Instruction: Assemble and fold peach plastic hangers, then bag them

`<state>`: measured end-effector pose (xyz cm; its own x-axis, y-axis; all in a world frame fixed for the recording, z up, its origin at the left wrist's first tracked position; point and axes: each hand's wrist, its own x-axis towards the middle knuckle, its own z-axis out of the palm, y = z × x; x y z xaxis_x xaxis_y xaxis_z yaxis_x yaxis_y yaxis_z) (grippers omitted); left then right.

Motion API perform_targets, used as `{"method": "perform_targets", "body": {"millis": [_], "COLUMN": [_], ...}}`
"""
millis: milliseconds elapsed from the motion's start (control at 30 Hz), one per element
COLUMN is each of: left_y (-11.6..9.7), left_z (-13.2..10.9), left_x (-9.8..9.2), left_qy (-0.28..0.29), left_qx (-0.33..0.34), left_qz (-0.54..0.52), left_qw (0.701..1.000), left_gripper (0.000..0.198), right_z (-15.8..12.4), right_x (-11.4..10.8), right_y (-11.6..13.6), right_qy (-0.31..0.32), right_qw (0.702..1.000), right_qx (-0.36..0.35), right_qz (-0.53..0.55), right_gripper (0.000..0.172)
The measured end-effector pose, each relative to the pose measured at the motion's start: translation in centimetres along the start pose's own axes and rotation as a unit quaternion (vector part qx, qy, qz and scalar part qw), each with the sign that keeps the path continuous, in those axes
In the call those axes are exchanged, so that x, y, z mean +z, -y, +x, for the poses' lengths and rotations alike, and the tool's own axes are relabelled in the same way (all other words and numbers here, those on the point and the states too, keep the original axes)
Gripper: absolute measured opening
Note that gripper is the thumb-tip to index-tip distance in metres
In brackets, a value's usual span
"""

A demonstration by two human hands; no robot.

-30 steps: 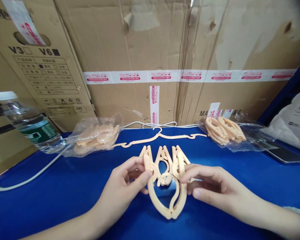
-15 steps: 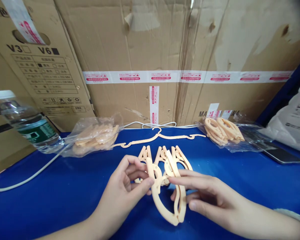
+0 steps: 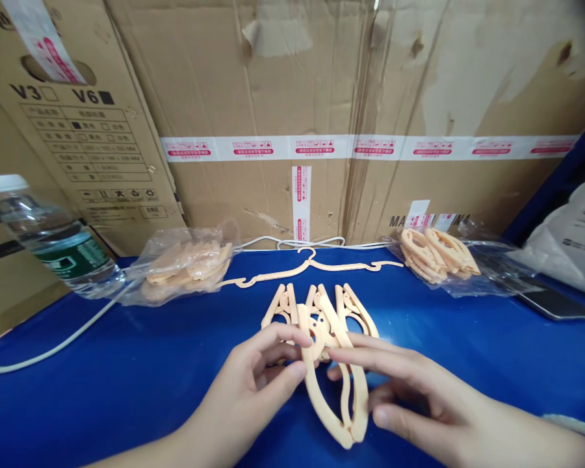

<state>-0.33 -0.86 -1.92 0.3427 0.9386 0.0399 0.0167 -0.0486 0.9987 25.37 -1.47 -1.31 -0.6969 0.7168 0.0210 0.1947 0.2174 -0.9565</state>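
Observation:
A cream folding hanger (image 3: 322, 409), folded into a pointed loop, is between my hands at the lower middle. My left hand (image 3: 253, 383) has its fingers and thumb closed around the left arm of this hanger. On the other side, my right hand (image 3: 414, 383) grips the right arm, its index finger lying across the front. Behind it, several folded hangers (image 3: 355, 309) stand in a row on the blue table (image 3: 151, 383), partly hidden by my hands. An unfolded hanger (image 3: 283, 273) lies farther back with its hook toward the boxes.
Bagged hangers (image 3: 190, 263) lie at the back left beside a water bottle (image 3: 63, 240). More bagged hangers (image 3: 436, 253) and a dark phone (image 3: 553, 299) are at the right, near a white bag (image 3: 575, 227). Cardboard boxes (image 3: 253, 201) and a white cable (image 3: 63, 344) border the table.
The held hanger's left arm has moved right, and its halves are closer together at the top. My left hand has shifted slightly right with it.

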Motion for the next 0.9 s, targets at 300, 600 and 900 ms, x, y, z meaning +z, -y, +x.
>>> {"method": "perform_targets", "body": {"millis": [300,600,900], "left_y": [-0.4,-0.8,-0.4], "left_z": [-0.2,-1.5,-1.3], "left_x": [0.2,-0.4,-1.4], "left_qy": [0.008,0.057,0.013], "left_qx": [-0.006,0.038,0.042], "left_qz": [0.017,0.137,0.152], "left_qw": [1.0,0.988,0.987], "left_gripper": [0.017,0.04,0.02], "right_z": [-0.5,-0.4,0.3], "right_x": [-0.5,-0.5,-4.5], "right_y": [0.5,0.6,1.1], "right_qy": [0.011,0.038,-0.186], "right_qw": [0.996,0.998,0.979], "right_qx": [0.023,0.023,0.029], "right_qz": [-0.08,0.04,-0.084], "right_gripper": [0.051,0.05,0.041]}}
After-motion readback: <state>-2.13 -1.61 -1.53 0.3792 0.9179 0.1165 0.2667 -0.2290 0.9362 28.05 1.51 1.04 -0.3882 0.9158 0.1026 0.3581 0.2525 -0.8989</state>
